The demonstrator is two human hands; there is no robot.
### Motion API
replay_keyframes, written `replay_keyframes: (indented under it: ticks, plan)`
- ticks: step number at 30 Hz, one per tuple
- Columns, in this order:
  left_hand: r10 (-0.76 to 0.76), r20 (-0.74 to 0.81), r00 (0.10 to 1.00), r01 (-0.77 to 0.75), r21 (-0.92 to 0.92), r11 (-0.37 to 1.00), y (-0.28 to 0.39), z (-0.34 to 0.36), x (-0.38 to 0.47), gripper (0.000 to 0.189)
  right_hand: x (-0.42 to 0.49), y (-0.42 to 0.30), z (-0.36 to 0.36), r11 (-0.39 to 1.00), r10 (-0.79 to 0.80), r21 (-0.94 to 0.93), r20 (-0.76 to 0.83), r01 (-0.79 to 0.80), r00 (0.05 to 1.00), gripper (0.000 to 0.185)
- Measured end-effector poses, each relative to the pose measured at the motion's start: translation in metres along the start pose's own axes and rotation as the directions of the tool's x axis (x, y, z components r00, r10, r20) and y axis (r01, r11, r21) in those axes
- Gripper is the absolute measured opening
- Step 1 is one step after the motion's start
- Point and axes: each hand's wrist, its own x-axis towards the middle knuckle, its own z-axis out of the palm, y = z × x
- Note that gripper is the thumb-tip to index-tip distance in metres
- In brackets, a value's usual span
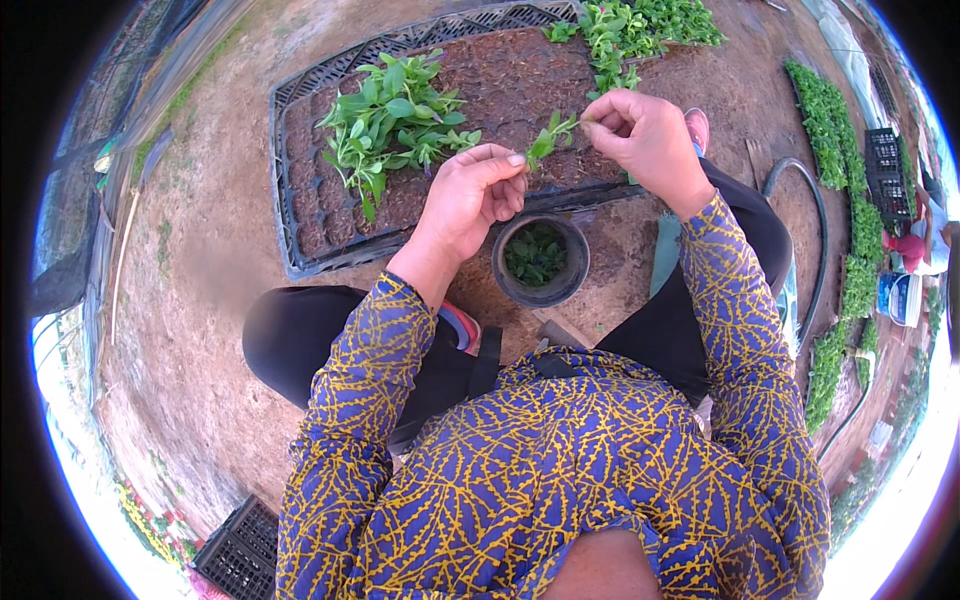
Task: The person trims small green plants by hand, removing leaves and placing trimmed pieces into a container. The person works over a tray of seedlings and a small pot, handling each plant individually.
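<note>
A small leafy cutting point(549, 141) is pinched by its left end between the thumb and fingers of my left hand point(478, 189). My right hand point(643, 142) has its thumb and forefinger closed on the cutting's other end. Below both hands lies a soil-filled cell tray point(495, 82) in a black plastic crate point(281, 180). A heap of leafy cuttings point(397, 112) rests on the tray's left part. Between my knees, in front of the crate, stands a round black pot point(577, 262) with green leaves point(535, 255) inside.
Young plants point(645, 30) fill the tray's far right corner and beyond. At right are a dark hose point(821, 247), long rows of seedlings point(829, 135), a black crate point(886, 172), a bucket point(898, 298) and a partly seen person point(930, 232). Another crate point(241, 551) sits lower left.
</note>
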Motion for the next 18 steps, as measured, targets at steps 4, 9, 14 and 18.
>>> replay_keyframes:
  ticks: [4, 9, 14, 18]
  plan:
    - [-0.086, 0.024, 0.996, 0.089, -0.220, 0.971, -0.004, -0.003, 0.001, 0.008, 0.001, 0.000, -0.005, 0.914, -0.297, -0.351, -0.236, 0.204, 0.925, 0.013]
    - [-0.081, 0.079, 0.994, 0.101, -0.300, 0.948, 0.000, -0.008, 0.000, 0.011, -0.007, -0.004, -0.001, 0.943, 0.088, 0.312, 0.096, -0.114, 0.991, 0.013]
    - [-0.060, 0.121, 0.991, 0.096, -0.320, 0.943, -0.002, -0.008, 0.000, 0.013, -0.012, 0.000, 0.011, 0.987, -0.138, -0.004, 0.468, 0.158, 0.873, 0.035]
    - [-0.052, 0.105, 0.993, 0.081, -0.298, 0.951, -0.002, -0.006, 0.000, 0.013, -0.014, -0.001, 0.024, 0.945, -0.048, 0.301, 0.511, -0.127, 0.858, 0.042]
